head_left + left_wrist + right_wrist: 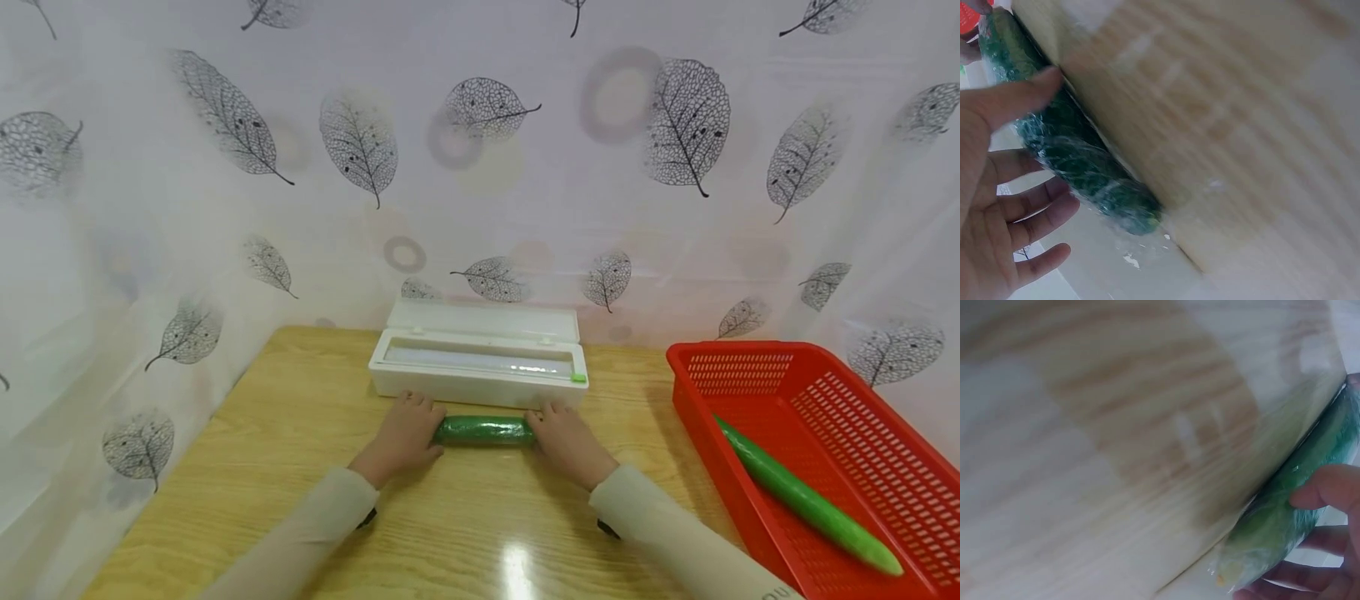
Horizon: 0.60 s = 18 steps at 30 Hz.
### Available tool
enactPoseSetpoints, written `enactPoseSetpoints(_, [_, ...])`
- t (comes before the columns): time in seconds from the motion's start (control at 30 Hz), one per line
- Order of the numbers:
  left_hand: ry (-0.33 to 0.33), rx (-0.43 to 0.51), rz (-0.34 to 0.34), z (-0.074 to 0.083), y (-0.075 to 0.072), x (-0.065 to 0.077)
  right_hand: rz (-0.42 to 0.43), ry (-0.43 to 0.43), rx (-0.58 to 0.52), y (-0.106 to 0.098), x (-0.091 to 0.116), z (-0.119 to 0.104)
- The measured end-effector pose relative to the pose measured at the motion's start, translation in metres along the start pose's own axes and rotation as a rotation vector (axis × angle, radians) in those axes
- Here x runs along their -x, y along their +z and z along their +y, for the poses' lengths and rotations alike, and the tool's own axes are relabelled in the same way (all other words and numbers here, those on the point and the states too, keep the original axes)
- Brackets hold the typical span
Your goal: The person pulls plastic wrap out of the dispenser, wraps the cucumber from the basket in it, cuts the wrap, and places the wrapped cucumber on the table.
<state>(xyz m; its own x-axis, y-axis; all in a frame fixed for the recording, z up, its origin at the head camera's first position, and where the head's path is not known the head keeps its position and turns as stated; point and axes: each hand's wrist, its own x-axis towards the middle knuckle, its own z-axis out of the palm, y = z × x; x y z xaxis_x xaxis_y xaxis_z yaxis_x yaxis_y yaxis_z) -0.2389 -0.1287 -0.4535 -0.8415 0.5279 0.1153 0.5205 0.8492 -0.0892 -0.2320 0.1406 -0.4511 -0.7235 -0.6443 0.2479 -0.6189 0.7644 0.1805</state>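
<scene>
A green cucumber (486, 430) wrapped in shiny cling film lies crosswise on the table, in front of a white cling film box. My left hand (406, 436) grips its left part. In the left wrist view the thumb crosses the cucumber (1079, 147), the fingers are on its other side, and crinkled film sticks out past the tip. The right part is in my right hand (567, 442). Seen from the right wrist, that thumb presses on the wrapped cucumber (1269, 515) while the fingers lie along the far side. Both hands cover its ends in the head view.
Just behind the hands stands the cling film box (480, 387), lid up, a clear roll inside and a green piece (578, 378) at its right end. A red basket (686, 392) on the right holds an unwrapped cucumber (806, 496). Leaf-patterned sheeting (525, 192) surrounds the wooden table (300, 400).
</scene>
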Motion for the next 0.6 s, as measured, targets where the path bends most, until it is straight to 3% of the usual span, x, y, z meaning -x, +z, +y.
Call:
enactPoseSetpoints(0.17, [-0.03, -0.067, -0.04, 0.006, -0.002, -0.007, -0.049, -0.003, 0.112, 0.0, -0.004, -0.004])
enactPoseSetpoints(0.37, [-0.027, -0.108, -0.03, 0.008, -0.003, -0.011, -0.049, -0.045, 0.263, 0.0, -0.007, -0.004])
enactPoseSetpoints(0.47, [-0.007, -0.109, -0.037, 0.008, -0.007, -0.01, -0.029, -0.041, 0.258, -0.002, -0.005, -0.005])
enactPoseSetpoints(0.6, [0.014, -0.085, -0.098, 0.008, -0.012, -0.008, -0.037, -0.024, 0.218, -0.006, -0.002, -0.007])
